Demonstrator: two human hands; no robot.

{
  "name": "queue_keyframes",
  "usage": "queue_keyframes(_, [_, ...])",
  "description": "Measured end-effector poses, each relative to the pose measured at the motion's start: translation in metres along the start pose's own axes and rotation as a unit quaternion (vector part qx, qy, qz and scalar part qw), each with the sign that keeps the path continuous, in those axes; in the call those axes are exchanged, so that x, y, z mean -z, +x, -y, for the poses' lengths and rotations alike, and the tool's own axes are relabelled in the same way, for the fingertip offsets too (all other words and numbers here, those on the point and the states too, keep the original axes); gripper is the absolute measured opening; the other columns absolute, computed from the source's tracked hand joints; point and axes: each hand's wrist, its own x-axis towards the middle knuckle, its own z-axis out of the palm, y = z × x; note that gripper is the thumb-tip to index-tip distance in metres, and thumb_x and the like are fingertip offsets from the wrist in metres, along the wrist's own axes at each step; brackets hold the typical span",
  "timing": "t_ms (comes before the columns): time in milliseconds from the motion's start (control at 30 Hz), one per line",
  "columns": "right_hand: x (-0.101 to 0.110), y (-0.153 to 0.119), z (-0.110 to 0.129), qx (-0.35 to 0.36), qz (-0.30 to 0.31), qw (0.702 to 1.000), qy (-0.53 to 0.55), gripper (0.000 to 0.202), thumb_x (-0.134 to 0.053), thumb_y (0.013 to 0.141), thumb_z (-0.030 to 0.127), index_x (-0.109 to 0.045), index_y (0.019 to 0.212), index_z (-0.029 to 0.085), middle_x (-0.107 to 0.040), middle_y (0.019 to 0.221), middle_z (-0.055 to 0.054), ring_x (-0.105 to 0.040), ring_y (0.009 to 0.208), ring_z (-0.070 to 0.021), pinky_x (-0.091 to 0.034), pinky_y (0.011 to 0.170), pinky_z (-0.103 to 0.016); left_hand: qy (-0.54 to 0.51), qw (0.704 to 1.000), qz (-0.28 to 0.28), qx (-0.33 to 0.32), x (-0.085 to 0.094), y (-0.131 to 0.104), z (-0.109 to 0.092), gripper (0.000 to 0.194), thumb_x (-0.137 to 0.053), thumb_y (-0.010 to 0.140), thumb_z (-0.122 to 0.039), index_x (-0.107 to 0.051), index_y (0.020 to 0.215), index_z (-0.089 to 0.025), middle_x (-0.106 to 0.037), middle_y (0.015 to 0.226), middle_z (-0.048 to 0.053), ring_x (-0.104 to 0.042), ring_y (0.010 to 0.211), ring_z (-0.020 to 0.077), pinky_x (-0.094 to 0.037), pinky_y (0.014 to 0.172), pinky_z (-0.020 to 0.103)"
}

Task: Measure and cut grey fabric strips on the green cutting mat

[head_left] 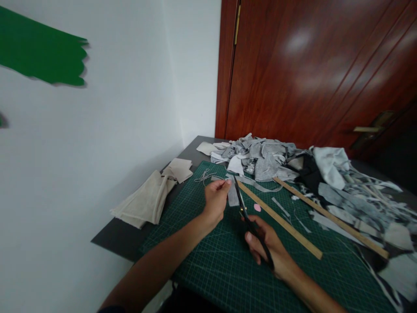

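Note:
Black-handled scissors (249, 221) are gripped in my right hand (267, 243), blades pointing up and away from me. My left hand (215, 200) pinches a small grey fabric piece (233, 195) between thumb and fingertips, just left of the blades. The fabric hangs beside the scissors; whether the blades touch it I cannot tell. Both hands are above a green cutting mat (215, 256) with grid lines. A wooden ruler (280, 219) lies slantwise to the right of the scissors, and a small pink oval piece (257, 207) rests near its edge.
A heap of grey and white fabric scraps (270, 156) spreads along the back and right. Another wooden ruler (332, 217) lies across scraps at right. Folded cream cloth (146, 200) sits at left beside the wall. Thin strips (282, 206) and loose threads (206, 174) lie on the mat.

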Motion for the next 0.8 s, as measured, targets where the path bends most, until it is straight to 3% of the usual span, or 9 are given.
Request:
queue_keyframes(333, [-0.0020, 0.0016, 0.0005, -0.010, -0.025, 1.000, 0.002, 0.067, -0.080, 0.076, 0.068, -0.056, 0.115, 0.019, -0.043, 0.054, 0.013, -0.035, 0.036, -0.0061, -0.033, 0.034, -0.018, -0.002, 0.999, 0.002, 0.034, -0.0029, -0.0077, 0.0045, 0.043, -0.087, 0.066, -0.053, -0.071, 0.069, -0.014, -0.058, 0.060, -0.001, -0.045, 0.053, 0.0094, -0.035, 0.051, 0.023])
queue_keyframes(800, [-0.0009, 0.0000, -0.0035, -0.010, -0.020, 1.000, 0.006, 0.067, -0.081, 0.076, 0.067, -0.057, 0.116, 0.019, -0.044, 0.055, 0.012, -0.035, 0.038, -0.0057, -0.033, 0.035, -0.017, -0.003, 0.999, 0.001, 0.032, -0.0041, -0.0083, 0.0030, 0.045, -0.088, 0.064, -0.055, -0.070, 0.066, -0.014, -0.054, 0.058, -0.002, -0.043, 0.052, 0.0090, -0.033, 0.050, 0.023])
